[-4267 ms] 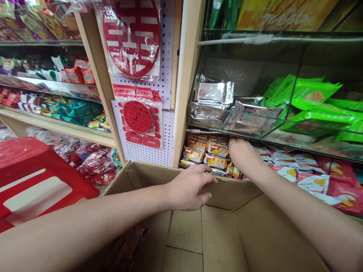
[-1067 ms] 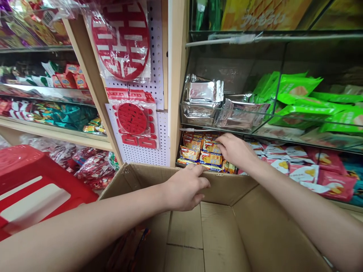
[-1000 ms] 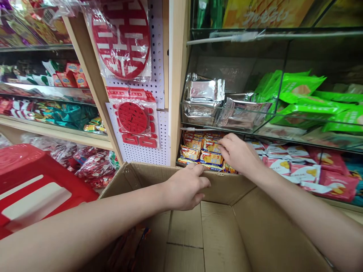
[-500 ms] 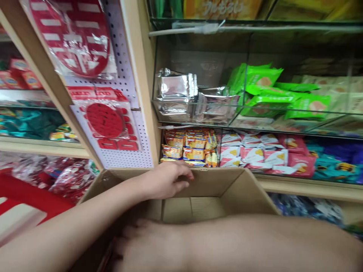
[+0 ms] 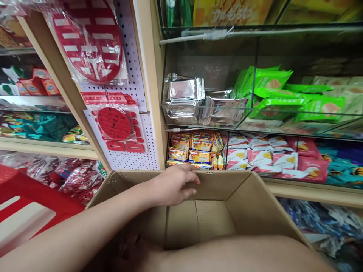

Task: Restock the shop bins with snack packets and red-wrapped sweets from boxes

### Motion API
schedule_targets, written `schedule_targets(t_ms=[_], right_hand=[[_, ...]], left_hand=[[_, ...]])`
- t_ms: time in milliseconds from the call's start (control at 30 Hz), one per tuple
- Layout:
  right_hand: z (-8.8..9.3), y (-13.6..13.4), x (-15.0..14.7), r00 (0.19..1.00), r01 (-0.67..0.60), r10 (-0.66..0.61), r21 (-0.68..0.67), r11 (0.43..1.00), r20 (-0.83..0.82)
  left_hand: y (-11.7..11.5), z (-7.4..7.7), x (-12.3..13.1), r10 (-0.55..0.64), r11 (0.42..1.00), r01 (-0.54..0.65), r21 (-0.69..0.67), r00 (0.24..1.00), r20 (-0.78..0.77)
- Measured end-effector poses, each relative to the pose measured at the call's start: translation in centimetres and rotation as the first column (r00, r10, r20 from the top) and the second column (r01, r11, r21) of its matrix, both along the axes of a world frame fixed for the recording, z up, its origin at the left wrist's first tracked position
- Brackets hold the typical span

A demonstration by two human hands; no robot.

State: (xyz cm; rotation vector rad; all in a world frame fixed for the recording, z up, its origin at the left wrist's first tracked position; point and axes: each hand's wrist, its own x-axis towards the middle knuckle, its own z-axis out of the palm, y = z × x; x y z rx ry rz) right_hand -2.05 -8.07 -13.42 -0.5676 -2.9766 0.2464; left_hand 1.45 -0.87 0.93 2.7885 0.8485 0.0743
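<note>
My left hand (image 5: pixel 176 185) curls its fingers over the far rim of an open cardboard box (image 5: pixel 249 192), thumb inside. The box's brown floor shows bare. My right forearm (image 5: pixel 241 253) lies across the bottom of the view, over the box's near side. Its hand is down in shadow at the lower left, and the fingers cannot be made out. Just beyond the box, stacked yellow snack packets (image 5: pixel 195 151) fill the left compartment of the lowest glass shelf.
Pink and white packets (image 5: pixel 263 156) lie right of the yellow ones; silver foil packs (image 5: pixel 195 100) and green bags (image 5: pixel 272 90) fill the shelf above. Red paper decorations (image 5: pixel 113 124) hang on a pegboard. A red plastic stool (image 5: pixel 31 204) stands at left.
My right hand has left the yellow packets on the shelf and swung down across the box towards the lower left. The view has shifted right. My left hand stays on the box rim.
</note>
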Motion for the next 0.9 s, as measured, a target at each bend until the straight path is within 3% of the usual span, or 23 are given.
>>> schedule_targets(t_ms=[267,467,567,700,800,900], right_hand=[[1.5,1.7,1.0,0.981,0.115,-0.107,-0.041,0.993,0.159],[2.4,2.2,0.4,0.973,0.031,0.008,-0.165,0.986,0.233],[2.5,2.6,1.4,0.972,-0.045,0.067,-0.103,0.994,0.225],[3.8,2.0,4.8,0.979,-0.084,0.076,0.035,0.996,0.187],[6.5,1.3,8.5,0.997,0.014,-0.014,0.007,1.000,0.071],[10.4,1.6,12.8,0.985,0.168,-0.172,-0.124,0.978,-0.021]], left_hand=[[-0.1,-0.3,0.2,0.002,0.999,-0.001,0.032,1.000,-0.011],[-0.4,-0.4,0.4,-0.007,1.000,0.006,0.028,1.000,0.023],[-0.5,-0.2,0.3,0.011,1.000,-0.010,-0.019,0.999,0.048],[-0.3,-0.1,0.1,0.049,0.987,-0.023,-0.158,0.985,0.164],[-0.1,0.0,-0.2,0.174,0.907,-0.008,-0.420,0.917,0.358],[0.2,0.7,-0.7,0.413,0.678,0.095,-0.728,0.771,0.485]])
